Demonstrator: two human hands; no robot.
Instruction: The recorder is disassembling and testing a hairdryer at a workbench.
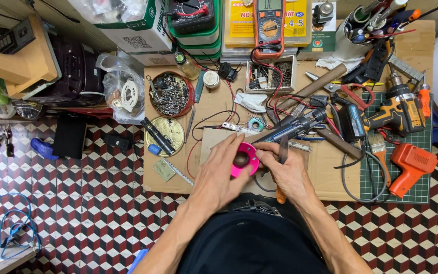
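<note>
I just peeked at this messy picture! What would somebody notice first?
Probably the bright pink ring in the middle, pinched between the left hand and right hand over a cardboard sheet. Next, the orange and black drill and the orange tool on the green mat at the right.

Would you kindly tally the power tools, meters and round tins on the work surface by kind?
Power tools: 2, a drill and an orange gun-shaped tool
Meters: 2, orange and dark
Round tins: 2, screws and a brass one
Total: 6
</note>
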